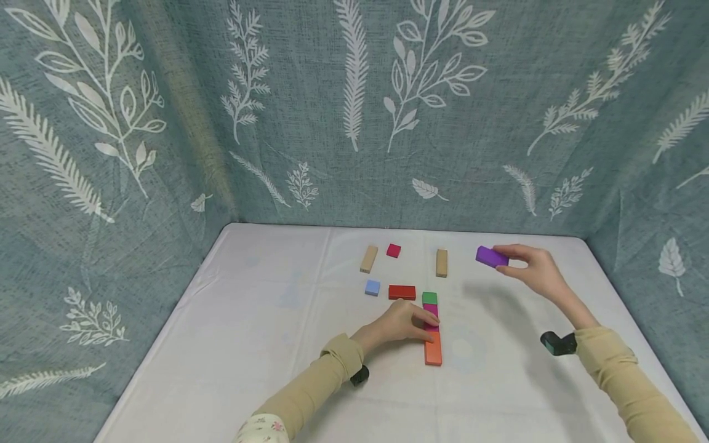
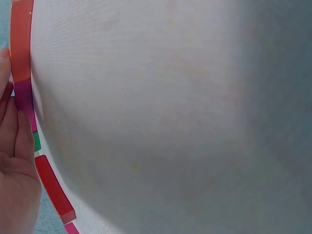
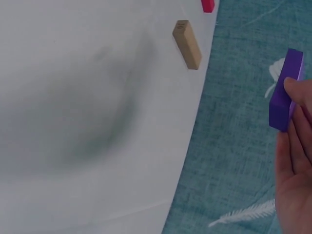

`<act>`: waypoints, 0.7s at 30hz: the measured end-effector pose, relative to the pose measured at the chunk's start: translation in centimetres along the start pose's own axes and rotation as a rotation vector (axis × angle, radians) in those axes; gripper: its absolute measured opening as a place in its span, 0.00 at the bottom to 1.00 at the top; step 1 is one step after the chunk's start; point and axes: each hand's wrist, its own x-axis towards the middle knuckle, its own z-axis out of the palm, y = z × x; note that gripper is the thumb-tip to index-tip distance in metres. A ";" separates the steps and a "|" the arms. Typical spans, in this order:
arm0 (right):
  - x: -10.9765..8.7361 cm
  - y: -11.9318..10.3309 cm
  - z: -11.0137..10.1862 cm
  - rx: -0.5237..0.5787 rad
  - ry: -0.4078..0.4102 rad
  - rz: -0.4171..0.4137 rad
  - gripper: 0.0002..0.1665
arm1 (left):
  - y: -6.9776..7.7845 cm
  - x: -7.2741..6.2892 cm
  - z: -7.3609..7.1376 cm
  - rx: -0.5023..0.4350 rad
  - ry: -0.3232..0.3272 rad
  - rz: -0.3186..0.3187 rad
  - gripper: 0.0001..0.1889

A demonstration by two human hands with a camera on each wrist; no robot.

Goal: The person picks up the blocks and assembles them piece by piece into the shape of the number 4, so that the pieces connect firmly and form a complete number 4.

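The left arm [image 1: 310,389] reaches up and rightward from the bottom edge of the head view; the left hand [image 1: 400,322] sits low below the middle, its thumb and fingers pointing right with a gap between their tips; the right arm [image 1: 626,375] slants up from the lower right corner; the right hand [image 1: 534,271] is raised right of centre, fingertips leftward, in a pinch.

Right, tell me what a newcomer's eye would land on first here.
Probably the vivid purple block, held up by the right hand over the right side of the white table. Next, the line of green block, magenta block and orange block near the table's middle, with the left hand at it. Behind the table, the leaf-printed teal curtain fills the upper head view.
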 end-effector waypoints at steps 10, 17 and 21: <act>0.4 0.0 0.5 0.076 -0.096 -0.036 0.24 | 0.0 0.0 0.0 -0.005 0.001 -0.010 0.18; 0.4 0.0 1.2 0.099 -0.132 -0.032 0.24 | -0.2 0.1 0.0 0.013 0.004 0.005 0.18; 0.4 0.1 1.7 0.103 -0.155 -0.018 0.25 | -0.2 0.2 0.0 0.022 0.005 0.011 0.18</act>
